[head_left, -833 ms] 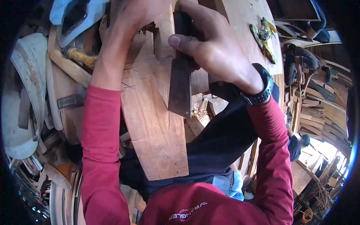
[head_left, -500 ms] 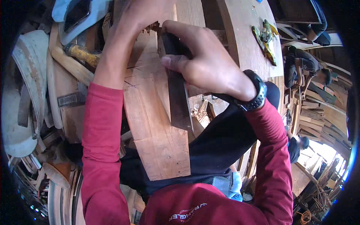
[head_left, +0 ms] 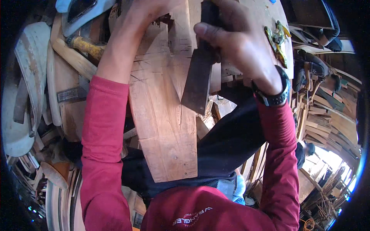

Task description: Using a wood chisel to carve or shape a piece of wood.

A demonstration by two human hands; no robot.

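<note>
A wooden board with pencil lines runs away from my lap, and a rough, chipped notch shows at its far part. My right hand, wearing a black watch, is closed around a dark flat strip with straight edges. The strip slants over the board's right edge; I cannot tell whether it is wood or metal. Over the notch lies my left hand, cut off by the top edge of the view. Its fingers are out of sight, so what they hold cannot be seen.
A pale plank at the far right carries a green and yellow tool. To the left are a yellow-handled tool, a phone and curved wood pieces. Other people work among stacked timber on the right.
My right hand has lifted the dark strip and moved it right, tilting it away from the notch. The left hand stays near the notch, shifted slightly up.
</note>
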